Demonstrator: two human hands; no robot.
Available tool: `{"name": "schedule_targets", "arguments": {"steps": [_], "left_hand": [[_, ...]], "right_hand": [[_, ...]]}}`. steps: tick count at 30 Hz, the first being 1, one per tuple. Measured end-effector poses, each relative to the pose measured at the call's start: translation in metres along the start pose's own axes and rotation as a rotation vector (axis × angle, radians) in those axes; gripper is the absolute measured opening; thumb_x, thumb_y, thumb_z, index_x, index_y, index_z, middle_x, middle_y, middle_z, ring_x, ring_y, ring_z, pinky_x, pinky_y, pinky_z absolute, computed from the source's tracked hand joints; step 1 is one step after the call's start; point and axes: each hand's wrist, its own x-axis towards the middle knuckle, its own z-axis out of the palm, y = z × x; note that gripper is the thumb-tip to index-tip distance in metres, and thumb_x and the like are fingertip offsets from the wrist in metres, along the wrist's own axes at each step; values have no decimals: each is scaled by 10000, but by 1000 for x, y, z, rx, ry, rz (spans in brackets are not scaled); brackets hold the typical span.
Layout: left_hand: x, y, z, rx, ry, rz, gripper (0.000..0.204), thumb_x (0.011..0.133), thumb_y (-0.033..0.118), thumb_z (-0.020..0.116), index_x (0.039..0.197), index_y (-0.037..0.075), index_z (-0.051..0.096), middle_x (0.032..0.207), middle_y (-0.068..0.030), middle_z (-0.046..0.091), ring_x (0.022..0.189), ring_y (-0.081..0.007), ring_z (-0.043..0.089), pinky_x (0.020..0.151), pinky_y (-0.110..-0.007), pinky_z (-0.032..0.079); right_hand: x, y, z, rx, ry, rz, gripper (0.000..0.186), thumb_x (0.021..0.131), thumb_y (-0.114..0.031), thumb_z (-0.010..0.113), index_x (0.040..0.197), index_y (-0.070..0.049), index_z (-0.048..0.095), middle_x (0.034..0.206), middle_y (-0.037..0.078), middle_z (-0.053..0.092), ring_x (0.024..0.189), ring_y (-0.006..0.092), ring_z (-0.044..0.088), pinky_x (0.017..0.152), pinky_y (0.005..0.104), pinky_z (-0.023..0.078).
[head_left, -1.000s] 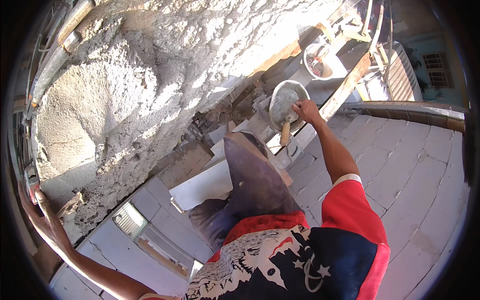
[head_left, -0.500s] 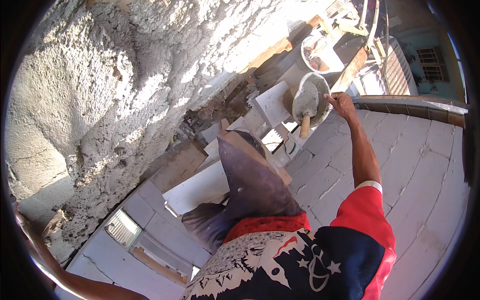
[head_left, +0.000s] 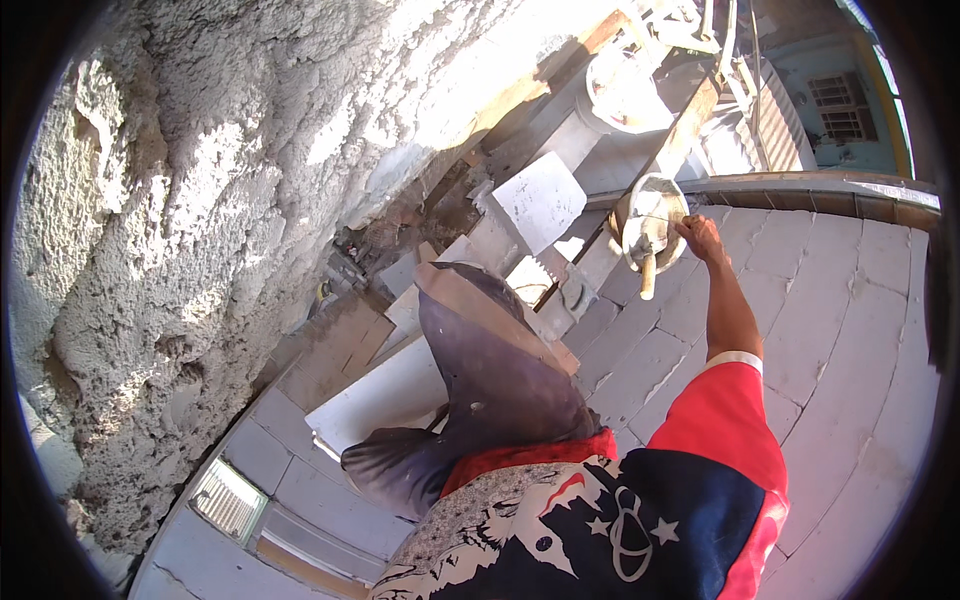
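Observation:
My right hand reaches out to upper right, fingers closed on the rim of a small, pale bucket smeared with grey material. A trowel lies in the bucket, its pale wooden handle hanging over the near rim. My left hand is out of view. A rough, thickly plastered grey wall fills the upper left, in patches of bright sun. My trousered leg is bent beside it, above pale boards and slabs.
A white tub, timber scraps and a wooden beam stand at upper right. White slabs and debris lie below the rough wall. Pale block walls drop away on the right and lower left. A turquoise wall with a window is beyond.
My right hand has carried the bucket to the right, then slightly down. My left hand, earlier at the far left against the rough wall, has left the view. The view has shifted.

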Motion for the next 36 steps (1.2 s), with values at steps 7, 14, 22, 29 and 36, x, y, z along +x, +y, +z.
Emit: {"name": "schedule_targets", "arguments": {"steps": [7, 14, 22, 29, 36], "left_hand": [[-135, 20, 57, -57, -139, -82, 855, 1055, 707, 345, 1598, 53, 440, 1591, -233, 463, 1438, -409, 485, 1166, -564, 428], [-181, 32, 74, -65, -169, -124, 817, 1063, 665, 362, 1587, 44, 440, 1561, -230, 478, 1413, -393, 495, 1149, -547, 434], [-198, 39, 81, -81, -175, -145, 775, 1071, 618, 382, 1575, 33, 440, 1527, -227, 495, 1384, -374, 507, 1130, -529, 442], [-204, 47, 76, -62, -159, -159, 738, 1078, 577, 400, 1564, 23, 440, 1498, -224, 509, 1359, -358, 518, 1113, -512, 448], [-203, 55, 90, -73, -163, -163, 701, 1085, 536, 417, 1553, 14, 440, 1468, -221, 524, 1334, -342, 528, 1096, -495, 454]], "right_hand": [[-22, 30, 35, -1, -140, 94, 503, 996, -448, 687, 829, 25, 729, 798, 266, 692, 776, 450, 687, 747, 532, 525], [-27, 40, 63, -79, -240, 227, 453, 986, -443, 667, 944, 0, 755, 953, 270, 741, 967, 473, 713, 868, 541, 550], [-21, -2, 49, -227, -59, 265, 360, 974, -409, 701, 1158, -102, 733, 1135, 230, 735, 1141, 417, 684, 967, 511, 537], [12, -180, 168, 576, 363, 265, 631, 1032, -386, 699, 1474, 30, 529, 1324, 300, 618, 1262, 391, 617, 1080, 468, 495], [66, -215, 333, 1428, 28, 846, 1336, 884, -743, 740, 1643, 143, 89, 1604, 351, 403, 1442, 424, 504, 1202, 528, 423]]}}
